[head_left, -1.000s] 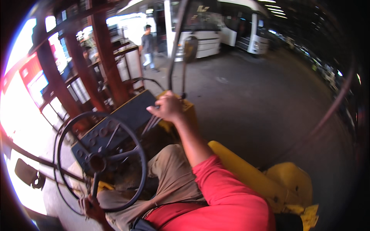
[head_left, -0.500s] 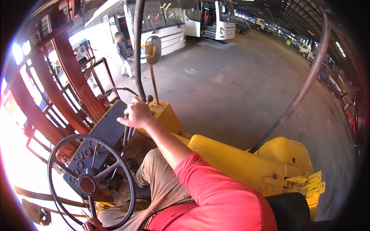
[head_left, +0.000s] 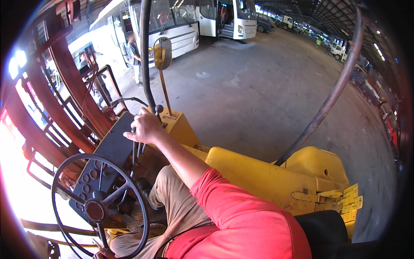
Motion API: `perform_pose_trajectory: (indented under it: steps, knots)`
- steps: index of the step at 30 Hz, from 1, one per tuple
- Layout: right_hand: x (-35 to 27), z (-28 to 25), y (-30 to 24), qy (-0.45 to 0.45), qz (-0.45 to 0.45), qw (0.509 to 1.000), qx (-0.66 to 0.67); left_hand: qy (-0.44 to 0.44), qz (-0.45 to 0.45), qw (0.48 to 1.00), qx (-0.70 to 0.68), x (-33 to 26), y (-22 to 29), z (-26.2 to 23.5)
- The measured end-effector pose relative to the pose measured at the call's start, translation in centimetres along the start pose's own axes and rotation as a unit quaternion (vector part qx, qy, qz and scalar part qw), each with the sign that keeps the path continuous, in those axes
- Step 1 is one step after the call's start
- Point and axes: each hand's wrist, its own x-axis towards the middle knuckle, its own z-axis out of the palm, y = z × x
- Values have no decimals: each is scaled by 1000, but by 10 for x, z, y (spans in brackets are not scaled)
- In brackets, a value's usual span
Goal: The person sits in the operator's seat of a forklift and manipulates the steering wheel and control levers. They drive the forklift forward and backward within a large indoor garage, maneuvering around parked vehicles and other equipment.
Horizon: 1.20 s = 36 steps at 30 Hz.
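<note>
My right arm, in a red sleeve, reaches forward across my right knee. At its end, my right hand (head_left: 145, 126) is closed over the top of a control lever (head_left: 135, 146), one of several upright levers beside the dark dashboard (head_left: 113, 137). Low in the view, my left hand (head_left: 103, 254) is closed at the bottom of the black steering wheel (head_left: 95, 210); the lower edge cuts it off partly. Something thin and pale sticks up by its fingers, too small to make out. Round gauges (head_left: 93, 174) show behind the wheel.
Red mast rails (head_left: 76, 82) stand ahead on the left. A round mirror (head_left: 162, 53) rises on a stalk beside a dark post (head_left: 145, 52). Yellow bodywork (head_left: 254, 172) lies to my right. Beyond are white buses (head_left: 172, 45) and a standing person (head_left: 133, 58).
The buses, floor and machine parts sit slightly farther left and higher in the view. Both hands keep their holds on the lever and the wheel. The standing person's pose has shifted.
</note>
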Motion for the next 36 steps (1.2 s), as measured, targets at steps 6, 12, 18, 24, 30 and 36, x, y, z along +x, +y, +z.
perform_pose_trajectory:
  steps: [6, 12, 18, 24, 30, 36]
  knots:
    - [1, 2, -2, 9, -3, 1000, 7, 56, -16, 998, -23, 6, 18, -13]
    - [-1, 1, 12, 106, -68, 991, 34, 117, -18, 957, -265, 24, 34, -13]
    - [4, 11, 4, 121, -106, 987, 1, 111, -34, 958, -263, 18, 39, -34]
    - [2, -1, 7, 45, -73, 995, -41, 37, 53, 955, -289, 23, 48, -49]
    - [4, 10, 3, 50, -83, 995, -20, -30, 238, 916, -322, 30, 82, -75]
    - [8, 28, 31, 84, -160, 983, -28, -71, 368, 835, -403, 30, 130, -49]
